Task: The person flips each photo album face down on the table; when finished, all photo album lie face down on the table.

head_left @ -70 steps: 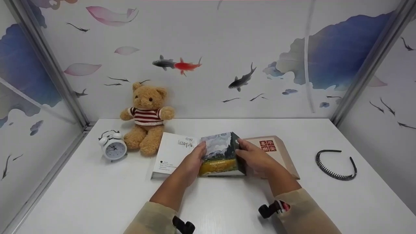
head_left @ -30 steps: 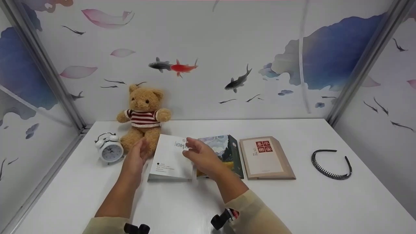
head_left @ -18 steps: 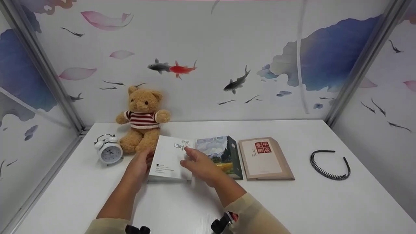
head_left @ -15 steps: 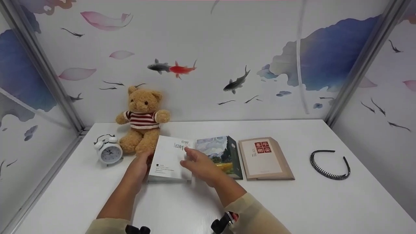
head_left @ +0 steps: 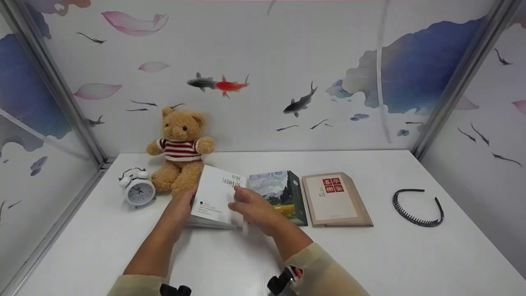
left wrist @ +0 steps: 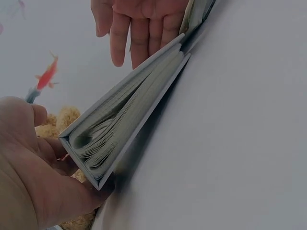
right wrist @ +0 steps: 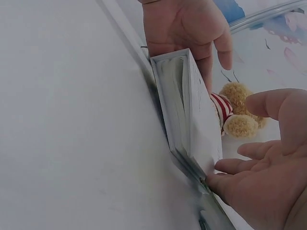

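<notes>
A thick white photo album (head_left: pixel 213 201) with printed characters lies left of the table's middle, its left side tipped up slightly. My left hand (head_left: pixel 177 214) holds it at the spine side, fingers curled against the spine and reaching below it. In the left wrist view, many thin pages show between the covers. My right hand (head_left: pixel 257 210) is over the opposite edge with fingers spread and relaxed, the lower fingertips (right wrist: pixel 218 179) right at the album's side and the thumb free. Beside it, partly behind the right hand, lies an album with a painted landscape cover (head_left: pixel 271 187).
A brown book (head_left: pixel 335 201) with a red square print lies to the right, and a black toothed headband (head_left: pixel 419 220) farther right. A teddy bear (head_left: pixel 181 150) sits behind the white album, close to it. A white alarm clock (head_left: pixel 139 191) stands on the left.
The hands left the landscape album and moved left to the white one. The left hand closed in on its spine, and the album's left side has since risen a little.
</notes>
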The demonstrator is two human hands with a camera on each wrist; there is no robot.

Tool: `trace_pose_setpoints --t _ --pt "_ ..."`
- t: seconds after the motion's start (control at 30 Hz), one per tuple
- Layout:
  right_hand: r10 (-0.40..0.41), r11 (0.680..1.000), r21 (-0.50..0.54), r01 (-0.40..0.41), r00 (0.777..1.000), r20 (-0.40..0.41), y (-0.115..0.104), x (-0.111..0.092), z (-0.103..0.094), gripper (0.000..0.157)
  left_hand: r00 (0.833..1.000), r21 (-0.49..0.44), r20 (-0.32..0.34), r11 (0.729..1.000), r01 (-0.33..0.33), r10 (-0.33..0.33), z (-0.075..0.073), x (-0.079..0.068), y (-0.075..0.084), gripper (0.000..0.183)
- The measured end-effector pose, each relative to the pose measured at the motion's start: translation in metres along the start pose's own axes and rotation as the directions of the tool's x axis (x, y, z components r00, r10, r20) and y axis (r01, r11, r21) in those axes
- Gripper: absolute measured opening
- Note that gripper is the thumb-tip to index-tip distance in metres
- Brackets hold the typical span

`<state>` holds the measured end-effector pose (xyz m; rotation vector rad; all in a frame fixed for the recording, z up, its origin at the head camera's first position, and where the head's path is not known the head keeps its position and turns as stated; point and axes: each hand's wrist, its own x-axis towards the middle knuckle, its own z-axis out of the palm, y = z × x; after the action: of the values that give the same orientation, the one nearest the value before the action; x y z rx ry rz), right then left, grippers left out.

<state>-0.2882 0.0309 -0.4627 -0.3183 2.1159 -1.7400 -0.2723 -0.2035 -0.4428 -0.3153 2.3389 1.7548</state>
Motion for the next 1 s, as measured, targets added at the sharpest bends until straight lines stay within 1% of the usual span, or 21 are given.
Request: trace_pose_setpoints --t 0.1,0.2,0.27,0.37,0.5,0.57,0.67,0.77,0.83,0.9,1.0 --pt "0.000 0.999 0.037 -0.001 1.000 0.008 0.001 0.000 0.000 0.076 1.000 -0.028 0.021 0.999 -0.016 0.017 -0.001 -0.001 0.004 0.066" --pt "0.004 0.996 0.086 -0.006 1.000 0.030 0.000 0.000 0.001 0.076 0.998 -0.112 0.025 0.992 -0.062 0.066 -0.002 -0.005 0.008 0.065" --pt "0.005 0.992 0.125 -0.011 0.999 0.048 -0.001 0.000 0.002 0.076 0.994 -0.179 0.026 0.979 -0.102 0.109 -0.002 -0.009 0.010 0.066" --pt "-0.006 0.984 0.179 -0.007 0.998 0.070 -0.004 0.000 0.002 0.074 0.983 -0.276 0.044 0.948 -0.159 0.178 -0.001 -0.018 0.015 0.065" --pt "-0.041 0.971 0.239 0.021 0.996 0.082 -0.010 -0.003 0.003 0.070 0.969 -0.353 0.088 0.917 -0.185 0.229 0.005 -0.025 0.024 0.063" --pt "-0.073 0.963 0.263 0.049 0.994 0.082 -0.014 -0.005 0.003 0.069 0.965 -0.371 0.104 0.909 -0.188 0.242 0.007 -0.028 0.027 0.062" --pt "-0.139 0.943 0.315 0.110 0.988 0.071 -0.021 -0.009 0.002 0.068 0.956 -0.384 0.124 0.902 -0.200 0.265 0.010 -0.031 0.030 0.061" --pt "-0.207 0.918 0.356 0.174 0.977 0.058 -0.027 -0.012 -0.001 0.071 0.946 -0.369 0.145 0.903 -0.221 0.291 0.012 -0.034 0.032 0.060" --pt "-0.234 0.909 0.365 0.202 0.971 0.044 -0.029 -0.013 -0.003 0.072 0.938 -0.364 0.159 0.902 -0.234 0.307 0.014 -0.034 0.031 0.060" --pt "-0.238 0.913 0.349 0.213 0.971 0.029 -0.029 -0.015 -0.004 0.074 0.932 -0.357 0.179 0.904 -0.236 0.315 0.015 -0.033 0.030 0.060" --pt "-0.208 0.930 0.310 0.198 0.978 -0.002 -0.028 -0.015 -0.007 0.077 0.925 -0.355 0.206 0.905 -0.233 0.319 0.017 -0.030 0.028 0.059"
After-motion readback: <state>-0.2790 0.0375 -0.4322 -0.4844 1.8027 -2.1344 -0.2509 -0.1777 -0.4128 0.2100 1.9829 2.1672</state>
